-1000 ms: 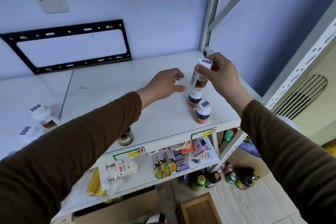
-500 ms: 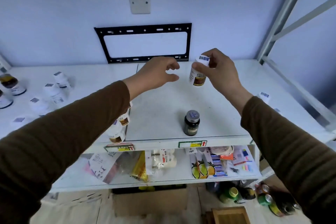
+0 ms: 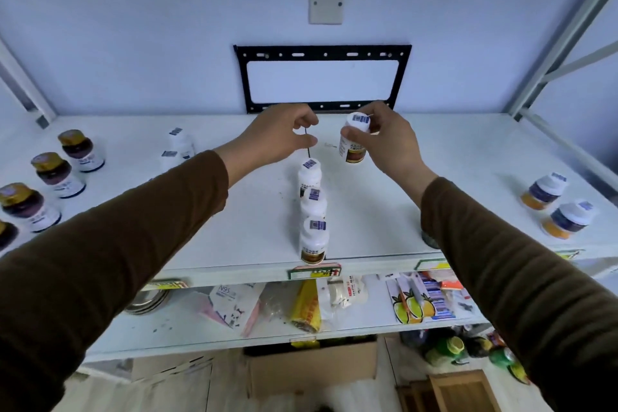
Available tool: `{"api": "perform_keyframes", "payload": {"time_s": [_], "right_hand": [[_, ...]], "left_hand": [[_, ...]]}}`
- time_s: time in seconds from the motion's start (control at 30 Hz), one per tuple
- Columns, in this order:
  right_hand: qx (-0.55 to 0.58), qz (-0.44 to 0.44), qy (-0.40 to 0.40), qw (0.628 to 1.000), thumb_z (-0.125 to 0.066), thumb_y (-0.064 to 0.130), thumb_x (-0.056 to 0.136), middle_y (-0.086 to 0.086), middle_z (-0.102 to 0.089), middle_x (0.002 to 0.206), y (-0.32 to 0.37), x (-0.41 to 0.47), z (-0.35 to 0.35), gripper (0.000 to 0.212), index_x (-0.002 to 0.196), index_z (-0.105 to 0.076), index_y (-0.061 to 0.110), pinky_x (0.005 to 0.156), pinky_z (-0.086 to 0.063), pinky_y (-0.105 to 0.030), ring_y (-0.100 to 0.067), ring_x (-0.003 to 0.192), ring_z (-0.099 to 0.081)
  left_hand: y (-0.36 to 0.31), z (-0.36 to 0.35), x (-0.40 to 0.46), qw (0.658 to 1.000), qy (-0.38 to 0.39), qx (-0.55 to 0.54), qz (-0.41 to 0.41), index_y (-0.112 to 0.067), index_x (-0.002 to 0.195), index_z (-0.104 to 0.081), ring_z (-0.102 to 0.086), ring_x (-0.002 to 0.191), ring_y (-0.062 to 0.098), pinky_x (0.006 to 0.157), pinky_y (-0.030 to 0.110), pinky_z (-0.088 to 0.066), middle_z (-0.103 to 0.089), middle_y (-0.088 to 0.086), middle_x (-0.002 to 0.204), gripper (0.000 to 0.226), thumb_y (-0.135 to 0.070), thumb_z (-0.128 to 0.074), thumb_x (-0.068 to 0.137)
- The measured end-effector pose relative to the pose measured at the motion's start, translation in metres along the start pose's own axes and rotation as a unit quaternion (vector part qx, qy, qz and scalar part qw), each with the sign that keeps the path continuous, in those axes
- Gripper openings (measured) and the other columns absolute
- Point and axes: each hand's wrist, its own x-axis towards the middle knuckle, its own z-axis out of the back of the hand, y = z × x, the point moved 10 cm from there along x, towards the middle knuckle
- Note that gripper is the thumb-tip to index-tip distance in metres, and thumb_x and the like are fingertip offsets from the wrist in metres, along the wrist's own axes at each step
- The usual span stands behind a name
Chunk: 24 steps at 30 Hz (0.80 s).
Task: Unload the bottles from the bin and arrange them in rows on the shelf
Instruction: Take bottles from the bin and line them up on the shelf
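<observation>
"N95" on white packet (image 3: 234, 303) — lower shelf, "Hello" on small pack (image 3: 347, 289)

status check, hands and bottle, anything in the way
Right hand has a grip on a white bottle, held above the shelf. Left hand empty, fingers loosely curled. Row of three bottles below; space behind it free.
</observation>
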Motion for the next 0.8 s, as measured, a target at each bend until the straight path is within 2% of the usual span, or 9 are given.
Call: {"api": "perform_keyframes", "payload": {"time_s": [0.1,0.2,0.33,0.43,0.57,0.73,0.8], "right_hand": [[-0.019,-0.002,0.008,1.000,-0.073,0.045,0.079,0.013,-0.065,0.091,0.000,0.020,-0.024,0.031,0.100,-0.056,0.028,0.072,-0.054,-0.036,-0.010,0.082,-0.061],[-0.045,-0.022,0.030,0.998,-0.072,0.049,0.079,0.012,-0.064,0.092,-0.008,0.040,-0.053,0.033,0.101,-0.053,0.033,0.064,-0.050,-0.031,-0.009,0.080,-0.062],[-0.063,-0.057,0.066,0.994,-0.073,0.048,0.078,0.010,-0.064,0.087,-0.023,0.056,-0.091,0.034,0.099,-0.054,0.030,0.062,-0.046,-0.028,-0.011,0.076,-0.061],[-0.083,-0.088,0.098,0.988,-0.075,0.045,0.076,0.009,-0.062,0.084,-0.032,0.061,-0.119,0.034,0.097,-0.056,0.026,0.066,-0.049,-0.030,-0.013,0.077,-0.061],[-0.097,-0.116,0.127,0.980,-0.078,0.044,0.073,0.013,-0.058,0.082,-0.038,0.061,-0.144,0.036,0.095,-0.055,0.028,0.057,-0.040,-0.026,-0.008,0.071,-0.057],[-0.131,-0.142,0.136,0.972,-0.079,0.043,0.073,0.009,-0.060,0.084,-0.039,0.056,-0.157,0.038,0.098,-0.054,0.027,0.048,-0.041,-0.022,-0.009,0.058,-0.061],[-0.137,-0.153,0.133,0.970,-0.080,0.043,0.073,0.011,-0.058,0.083,-0.039,0.054,-0.156,0.039,0.098,-0.054,0.028,0.046,-0.040,-0.021,-0.010,0.059,-0.062]], "left_hand": [[0.025,0.003,0.006,1.000,0.001,-0.006,0.013,-0.022,0.116,-0.065,-0.060,0.108,0.011,0.092,0.029,-0.049,-0.066,-0.006,0.116,0.032,-0.030,-0.073,0.086],[0.049,0.003,0.013,1.000,0.009,-0.003,0.029,-0.023,0.117,-0.063,-0.060,0.109,0.012,0.094,0.032,-0.050,-0.065,-0.005,0.118,0.032,-0.030,-0.073,0.087],[0.073,0.001,0.018,0.999,0.013,-0.012,0.049,-0.024,0.117,-0.064,-0.060,0.109,0.011,0.095,0.033,-0.050,-0.065,-0.005,0.119,0.032,-0.031,-0.073,0.087],[0.088,0.000,0.020,0.999,0.023,-0.009,0.049,-0.024,0.118,-0.064,-0.059,0.108,0.012,0.095,0.032,-0.050,-0.065,-0.005,0.120,0.033,-0.032,-0.073,0.087],[0.105,-0.001,0.023,0.998,0.045,-0.028,0.040,-0.022,0.118,-0.065,-0.060,0.109,0.013,0.095,0.033,-0.050,-0.065,-0.003,0.118,0.033,-0.030,-0.072,0.087],[0.117,-0.002,0.021,0.996,0.069,-0.053,0.019,-0.022,0.116,-0.065,-0.060,0.107,0.012,0.092,0.030,-0.051,-0.066,-0.003,0.116,0.031,-0.030,-0.073,0.086],[0.120,-0.001,0.021,0.995,0.076,-0.060,0.010,-0.021,0.115,-0.066,-0.061,0.107,0.013,0.093,0.030,-0.050,-0.066,-0.002,0.116,0.031,-0.030,-0.073,0.086]]}}
